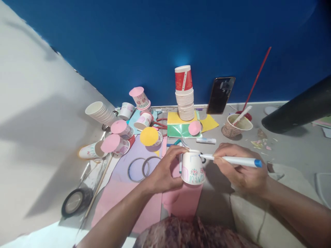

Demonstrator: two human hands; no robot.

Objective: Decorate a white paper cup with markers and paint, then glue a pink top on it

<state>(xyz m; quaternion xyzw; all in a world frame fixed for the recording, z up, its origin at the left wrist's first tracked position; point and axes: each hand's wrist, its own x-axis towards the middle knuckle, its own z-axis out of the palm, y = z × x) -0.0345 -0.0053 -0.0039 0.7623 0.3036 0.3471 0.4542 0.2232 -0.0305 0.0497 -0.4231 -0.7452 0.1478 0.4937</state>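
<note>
My left hand (168, 168) grips a white paper cup (190, 167) from its left side, thumb low and fingers near the upper rim. The cup is upside down, with its wide rim lowest. Red flowers, green grass strokes and a pink patch are drawn on its wall, and a blue line outlines a shape near the top. In my right hand (240, 168) is a white felt-tip pen (232, 159) with a blue end. Its tip touches or nearly touches the cup's upper right side.
Behind stand stacked paper cups (184, 100), a phone (221, 94) leaning on the wall and a bowl (234, 126) with a stick. To the left are several decorated cups (142, 100), tape rings (137, 169), a black tape roll (74, 202) and coloured paper (131, 203). A marker cap (206, 140) lies ahead.
</note>
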